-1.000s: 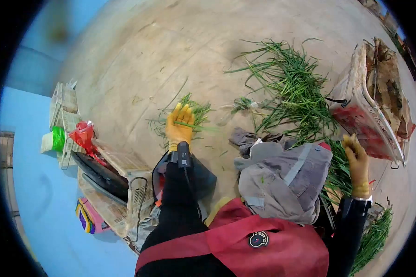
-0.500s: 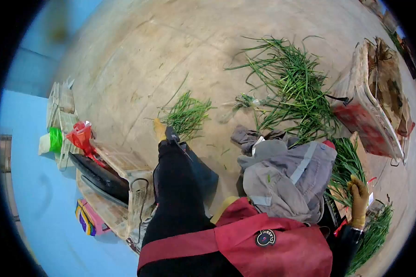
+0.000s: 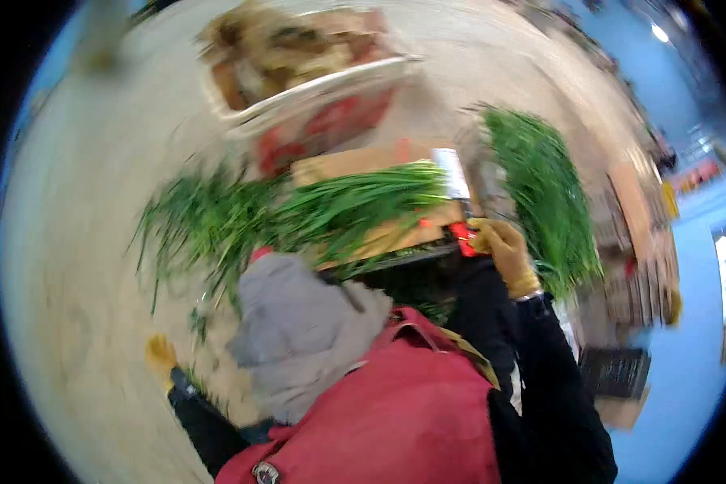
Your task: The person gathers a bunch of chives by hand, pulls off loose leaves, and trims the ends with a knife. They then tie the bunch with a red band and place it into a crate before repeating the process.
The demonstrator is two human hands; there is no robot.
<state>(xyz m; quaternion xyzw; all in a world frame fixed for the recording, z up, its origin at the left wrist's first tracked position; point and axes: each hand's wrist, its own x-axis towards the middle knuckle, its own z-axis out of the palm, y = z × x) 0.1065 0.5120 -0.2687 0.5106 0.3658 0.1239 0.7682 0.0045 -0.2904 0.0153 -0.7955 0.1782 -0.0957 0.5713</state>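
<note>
1. The right hand (image 3: 504,250), in a yellow glove, is at the right end of a brown cardboard sheet (image 3: 395,235). Its fingers are bent beside a small bright red piece (image 3: 463,239); blur hides whether they are closed on it, so I cannot tell whether the hand is apart or clamped.
2. The left hand (image 3: 161,355), also yellow-gloved, is well apart from the right one, over the pale, dusty floor (image 3: 81,266). Its fingers are too blurred to tell whether they are apart or together.
3. The bundle of long green leafy stalks (image 3: 363,202) lies across the cardboard, its paler ends beside a white rectangular piece (image 3: 451,173). A dark part shows between that piece and the red one.
4. A loose, spread heap of green stalks (image 3: 210,214) lies on the floor, meeting the leafy end of the bundle.
5. A dense pile of long green leaves (image 3: 540,202) lies on the other side, near the right hand.
6. Beyond the cardboard is a white plastic crate with red patches (image 3: 323,125), with crumpled brown paper (image 3: 274,52) at its open top.
7. Grey cloth (image 3: 306,331) lies beside the person's dark red apron (image 3: 387,403).
8. Flat brown cardboard stacks (image 3: 641,282) are near a dark rectangular panel (image 3: 615,371).
</note>
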